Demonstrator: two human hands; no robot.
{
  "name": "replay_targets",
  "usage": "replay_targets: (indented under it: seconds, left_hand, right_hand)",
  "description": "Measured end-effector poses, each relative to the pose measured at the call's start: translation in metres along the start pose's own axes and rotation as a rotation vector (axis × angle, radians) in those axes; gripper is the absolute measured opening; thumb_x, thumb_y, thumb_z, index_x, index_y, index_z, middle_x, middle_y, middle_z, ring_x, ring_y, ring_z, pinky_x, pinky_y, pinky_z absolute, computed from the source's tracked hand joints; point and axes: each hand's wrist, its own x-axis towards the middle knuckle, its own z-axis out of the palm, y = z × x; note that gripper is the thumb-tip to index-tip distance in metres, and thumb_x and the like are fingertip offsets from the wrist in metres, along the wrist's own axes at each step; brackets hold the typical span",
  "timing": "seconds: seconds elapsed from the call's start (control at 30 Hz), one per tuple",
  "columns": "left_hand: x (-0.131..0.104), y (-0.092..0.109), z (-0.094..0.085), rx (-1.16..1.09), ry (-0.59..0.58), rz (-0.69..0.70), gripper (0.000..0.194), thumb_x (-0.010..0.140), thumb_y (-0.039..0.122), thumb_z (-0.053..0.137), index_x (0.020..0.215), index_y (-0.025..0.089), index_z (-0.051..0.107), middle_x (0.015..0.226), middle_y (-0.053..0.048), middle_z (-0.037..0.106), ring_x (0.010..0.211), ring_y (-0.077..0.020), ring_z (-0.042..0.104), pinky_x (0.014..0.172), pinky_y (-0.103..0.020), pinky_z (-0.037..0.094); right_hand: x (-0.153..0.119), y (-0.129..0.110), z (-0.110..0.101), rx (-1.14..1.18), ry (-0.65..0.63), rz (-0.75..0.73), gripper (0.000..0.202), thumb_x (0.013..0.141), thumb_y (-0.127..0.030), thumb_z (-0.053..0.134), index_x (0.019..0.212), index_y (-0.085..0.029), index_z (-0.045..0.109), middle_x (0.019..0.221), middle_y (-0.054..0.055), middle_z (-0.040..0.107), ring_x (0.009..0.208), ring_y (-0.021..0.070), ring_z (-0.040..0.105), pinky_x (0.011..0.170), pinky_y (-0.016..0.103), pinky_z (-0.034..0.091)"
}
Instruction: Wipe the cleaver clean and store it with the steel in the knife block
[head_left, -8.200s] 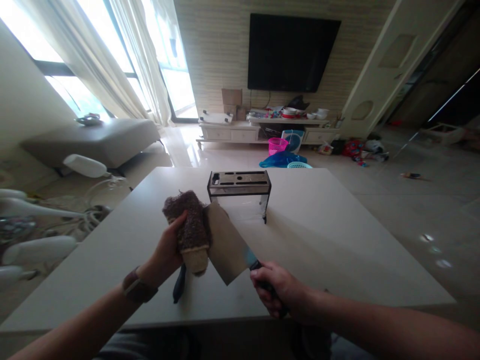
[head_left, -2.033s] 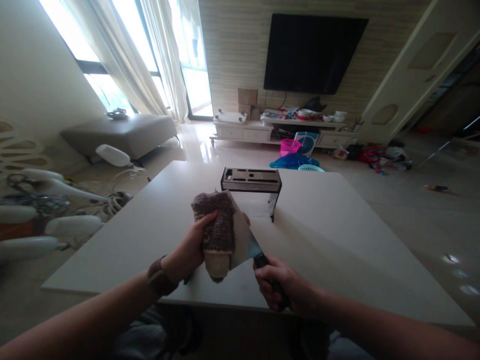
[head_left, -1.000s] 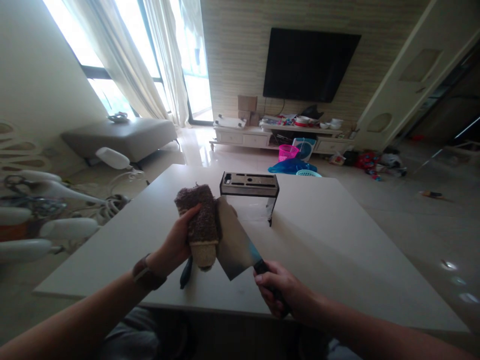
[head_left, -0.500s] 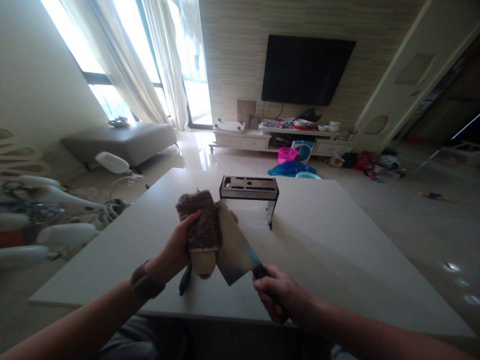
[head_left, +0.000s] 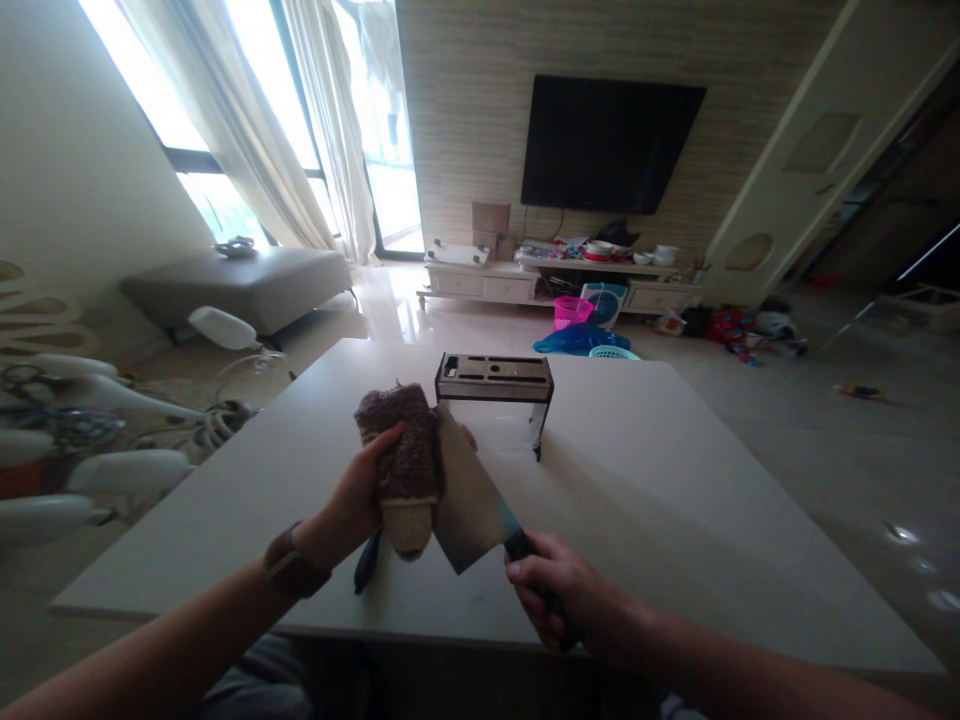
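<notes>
My left hand (head_left: 364, 485) is closed round a folded brown and tan cloth (head_left: 405, 470), its thumb lying across the front. In my right hand (head_left: 551, 585) is the black handle of a cleaver (head_left: 472, 500). The wide blade slants up to the left, and its edge region meets the right side of the cloth; part of it is hidden there. Fingertips show just behind the blade. Below the left hand, a dark handle (head_left: 367, 565) of some object lies on the white table (head_left: 637, 520). Beyond the blade stands a knife block (head_left: 495, 377) with slots in its top and clear sides.
A chandelier with white lamp shades (head_left: 135, 468) crowds the left side of the table. Past the far edge are a pink basket (head_left: 572, 311), a blue plastic bag (head_left: 581, 340) and a low TV cabinet (head_left: 480, 285). A grey bench (head_left: 247, 285) stands by the window.
Almost nothing differs. Both hands keep their grip, and the cleaver stays against the cloth; the whole view has shifted very slightly.
</notes>
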Motion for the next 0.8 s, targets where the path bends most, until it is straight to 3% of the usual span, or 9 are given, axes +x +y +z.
replay_targets:
  seconds: [0.17, 0.47, 0.8]
  left_hand:
    - [0.0, -0.002, 0.0, 0.005, -0.006, -0.004, 0.021, 0.093, 0.02, 0.06, 0.11, 0.011, 0.069, 0.075, -0.01, 0.076, 0.055, -0.0209, 0.071, 0.055, -0.031, 0.062]
    - [-0.005, -0.026, -0.001, 0.085, -0.038, -0.035, 0.027, 0.093, 0.018, 0.062, 0.118, 0.01, 0.067, 0.085, -0.014, 0.077, 0.064, -0.024, 0.075, 0.061, -0.035, 0.064]
    - [0.006, -0.001, 0.006, -0.012, -0.05, 0.032, 0.022, 0.093, 0.019, 0.059, 0.11, 0.008, 0.069, 0.078, -0.012, 0.076, 0.058, -0.0229, 0.073, 0.059, -0.035, 0.064]
  right_hand:
    - [0.001, 0.001, -0.001, 0.003, 0.001, 0.02, 0.029, 0.07, -0.041, 0.065, 0.081, -0.023, 0.045, 0.049, -0.012, 0.043, 0.034, 0.0044, 0.031, 0.033, 0.018, 0.032]
    - [0.001, 0.002, 0.001, 0.055, -0.024, 0.013, 0.027, 0.072, -0.039, 0.066, 0.078, -0.022, 0.045, 0.049, -0.011, 0.044, 0.033, 0.0042, 0.029, 0.033, 0.018, 0.034]
    - [0.003, -0.009, 0.005, 0.088, -0.023, -0.03, 0.031, 0.073, -0.039, 0.07, 0.079, -0.022, 0.045, 0.051, -0.011, 0.044, 0.036, 0.0037, 0.027, 0.034, 0.018, 0.029]
